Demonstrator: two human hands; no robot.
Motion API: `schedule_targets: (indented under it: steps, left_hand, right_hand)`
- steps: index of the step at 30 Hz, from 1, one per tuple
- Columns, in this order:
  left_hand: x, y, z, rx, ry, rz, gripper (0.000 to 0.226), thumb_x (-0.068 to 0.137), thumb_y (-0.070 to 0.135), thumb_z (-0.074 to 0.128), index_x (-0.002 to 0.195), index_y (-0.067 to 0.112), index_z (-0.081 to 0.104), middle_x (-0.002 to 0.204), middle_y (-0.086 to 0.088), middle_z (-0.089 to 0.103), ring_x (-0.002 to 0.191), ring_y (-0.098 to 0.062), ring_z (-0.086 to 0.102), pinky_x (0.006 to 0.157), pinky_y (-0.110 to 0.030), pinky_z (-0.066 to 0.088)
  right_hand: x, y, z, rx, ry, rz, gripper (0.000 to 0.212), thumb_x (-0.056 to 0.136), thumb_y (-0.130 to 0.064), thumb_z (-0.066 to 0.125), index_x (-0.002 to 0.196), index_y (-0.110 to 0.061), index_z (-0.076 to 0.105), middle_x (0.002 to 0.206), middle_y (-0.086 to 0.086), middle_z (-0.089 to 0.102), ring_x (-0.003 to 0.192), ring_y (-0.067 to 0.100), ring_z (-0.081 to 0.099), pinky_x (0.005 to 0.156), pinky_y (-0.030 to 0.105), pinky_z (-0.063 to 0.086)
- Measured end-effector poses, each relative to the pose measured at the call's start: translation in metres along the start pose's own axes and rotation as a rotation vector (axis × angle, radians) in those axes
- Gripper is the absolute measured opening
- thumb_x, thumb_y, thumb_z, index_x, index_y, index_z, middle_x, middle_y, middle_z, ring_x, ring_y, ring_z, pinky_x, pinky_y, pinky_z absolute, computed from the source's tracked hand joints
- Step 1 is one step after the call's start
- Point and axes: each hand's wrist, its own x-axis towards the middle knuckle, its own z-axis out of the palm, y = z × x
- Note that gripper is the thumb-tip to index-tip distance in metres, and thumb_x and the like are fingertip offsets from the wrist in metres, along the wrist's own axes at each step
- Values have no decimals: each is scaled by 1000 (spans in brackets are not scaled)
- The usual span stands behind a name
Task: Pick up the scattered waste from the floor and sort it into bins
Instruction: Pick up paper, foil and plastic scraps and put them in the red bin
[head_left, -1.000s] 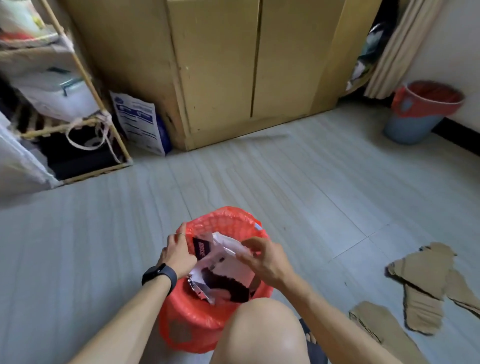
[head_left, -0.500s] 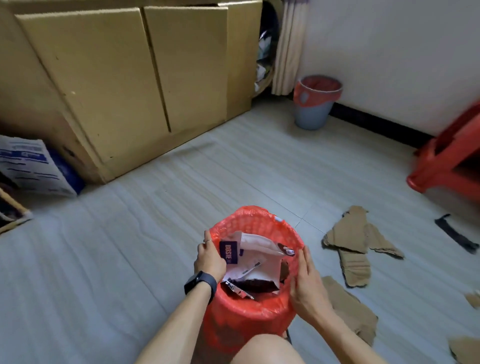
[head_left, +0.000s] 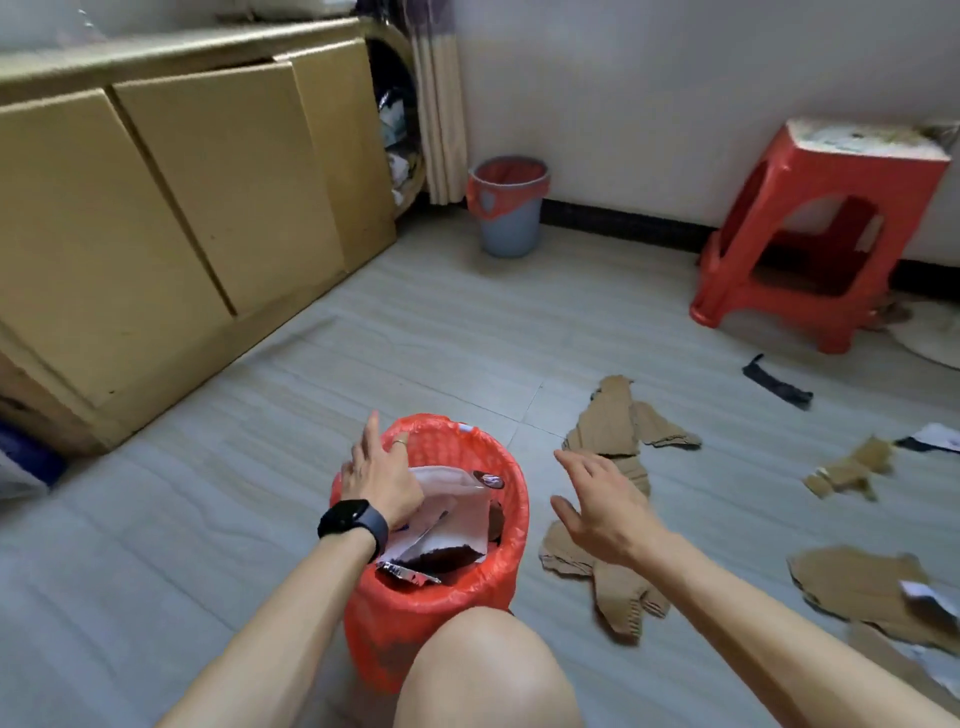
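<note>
Head view: I am looking down past a bare knee (head_left: 488, 670) at a red mesh bin (head_left: 515, 499) lined with a red bag, standing on the pale tiled floor (head_left: 260, 519) just in front of it. The bin holds crumpled white and dark snack wrappers (head_left: 452, 512), piled up to the rim.

The left hand (head_left: 382, 478), with a black watch (head_left: 353, 519) on the wrist and a ring (head_left: 400, 441), lies over the bin's left rim. Its fingers are straight and reach toward the far edge. The palm seems to rest on the wrappers, though the contact is hidden under the hand.

The right hand (head_left: 602, 504) hangs just right of the bin, fingers spread and holding nothing. It is above a torn cardboard piece (head_left: 621, 587).

More torn cardboard lies on the floor to the right: one piece beyond the hand (head_left: 608, 421), a small one farther right (head_left: 847, 467) and a large one near the right edge (head_left: 857, 577). A black strip (head_left: 776, 384) lies beyond them.

At the far wall stand a blue-grey bin with a red liner (head_left: 509, 218) and a red plastic stool (head_left: 810, 234). A tan cabinet (head_left: 182, 208) runs along the left.
</note>
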Motion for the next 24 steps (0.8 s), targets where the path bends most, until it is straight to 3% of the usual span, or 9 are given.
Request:
schedule_targets:
  steps: [6, 11, 17, 21, 24]
  left_hand:
    - [-15, 138, -52, 138, 31, 479, 64, 92, 26, 53, 152, 24, 32, 158, -11, 25, 145, -28, 25, 117, -39, 28]
    - [-69, 277, -58, 168, -47, 857, 63, 93, 27, 53, 152, 27, 32, 157, -4, 29, 142, -25, 29, 114, -39, 34]
    - [-136, 394, -26, 208, -142, 1132, 59, 94, 32, 54, 150, 30, 35, 151, -1, 34, 138, -24, 34, 106, -41, 42]
    - [-166, 448, 10, 277, -211, 1235, 57, 94, 30, 53, 148, 32, 36, 148, 0, 36, 136, -23, 36, 101, -41, 45]
    - [-174, 475, 48, 371, -268, 1264, 57, 93, 26, 54, 148, 30, 38, 148, -2, 37, 136, -25, 36, 101, -41, 46]
  right_hand:
    - [-58, 84, -113, -183, 113, 142, 51, 101, -42, 42, 148, -23, 41, 152, 1, 44, 146, 22, 28, 117, 42, 32]
    - [-175, 184, -172, -141, 226, 464, 44, 98, -41, 46, 138, -25, 52, 140, 3, 55, 134, 24, 42, 107, 42, 41]
    - [-307, 259, -166, -23, 327, 752, 44, 95, -43, 45, 134, -25, 54, 136, 3, 59, 130, 24, 48, 107, 44, 43]
    - [-360, 296, -131, 58, 298, 898, 50, 89, -49, 40, 132, -29, 55, 137, 1, 60, 128, 24, 51, 104, 45, 46]
    - [-376, 320, -95, 123, 250, 950, 47, 91, -41, 46, 134, -24, 57, 136, 3, 62, 126, 25, 54, 104, 42, 46]
